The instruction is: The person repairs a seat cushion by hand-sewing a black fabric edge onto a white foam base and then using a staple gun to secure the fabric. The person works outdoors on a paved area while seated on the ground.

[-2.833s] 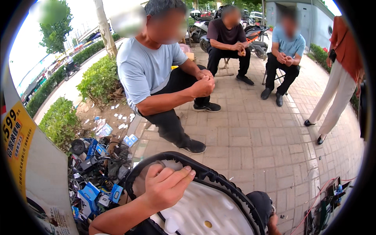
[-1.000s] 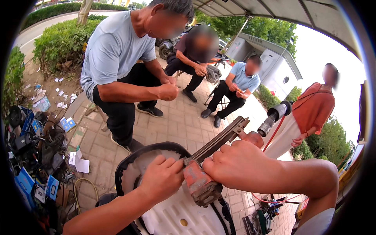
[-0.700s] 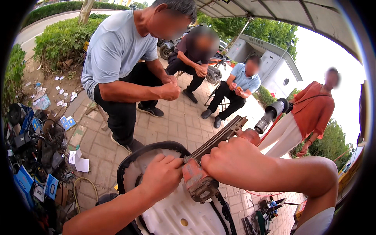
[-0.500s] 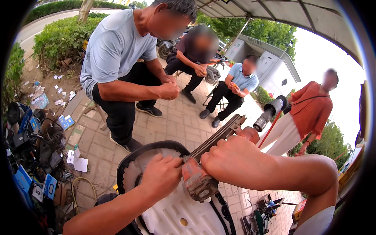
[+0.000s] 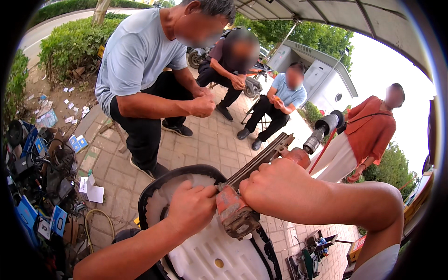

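Observation:
A worn red staple gun (image 5: 232, 207) with a long metal magazine is tilted over an upturned vehicle seat. My right hand (image 5: 275, 183) is wrapped round its handle, with a silver-and-black coupling (image 5: 322, 132) and a red hose beyond the grip. The fingers of my left hand (image 5: 193, 205) are curled and pressed together at the gun's left side, by the near end of the magazine. What they pinch is hidden. Below both hands lies the seat's white plastic base (image 5: 200, 256), with a black cover edge (image 5: 148, 192) around its rim.
A person in a light blue shirt (image 5: 135, 56) leans in close at the left. Two seated people and one standing person in a red top (image 5: 368, 123) are farther off. Parts and boxes (image 5: 39, 182) are heaped at the left; metal tools (image 5: 310, 254) lie at lower right.
My hands and the staple gun stay almost in place. The seated person in blue has turned their head slightly, and the standing person's lowered hand has shifted.

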### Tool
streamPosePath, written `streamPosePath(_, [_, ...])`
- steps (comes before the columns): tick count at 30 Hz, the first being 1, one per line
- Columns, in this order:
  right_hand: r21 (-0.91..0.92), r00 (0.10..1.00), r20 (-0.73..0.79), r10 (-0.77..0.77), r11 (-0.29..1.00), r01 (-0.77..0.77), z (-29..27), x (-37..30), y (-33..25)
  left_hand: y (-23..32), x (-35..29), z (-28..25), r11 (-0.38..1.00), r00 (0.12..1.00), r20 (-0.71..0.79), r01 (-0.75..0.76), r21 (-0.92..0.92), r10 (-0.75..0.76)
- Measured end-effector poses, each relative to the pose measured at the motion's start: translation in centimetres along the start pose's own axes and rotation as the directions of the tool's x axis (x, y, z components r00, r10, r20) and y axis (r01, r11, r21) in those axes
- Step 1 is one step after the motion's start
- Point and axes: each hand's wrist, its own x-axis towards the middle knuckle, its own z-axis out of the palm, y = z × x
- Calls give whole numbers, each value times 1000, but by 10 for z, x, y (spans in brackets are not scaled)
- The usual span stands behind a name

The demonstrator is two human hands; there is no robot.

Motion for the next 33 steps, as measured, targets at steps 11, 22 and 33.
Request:
streamPosePath(11, [-9,999,34,17,1000,-17,-9,-2,-5,2,1,-1,999,998,-39,-40,12,40])
streamPosePath(22, [8,999,46,24,1000,-24,-10,-2,-5,2,-1,-4,1000,1000,-7,-18,-21,18])
streamPosePath(33, [6,999,-28,37,999,-36,-4,-5,-8,-2,-3,-3,998,998,22,-60,25,60])
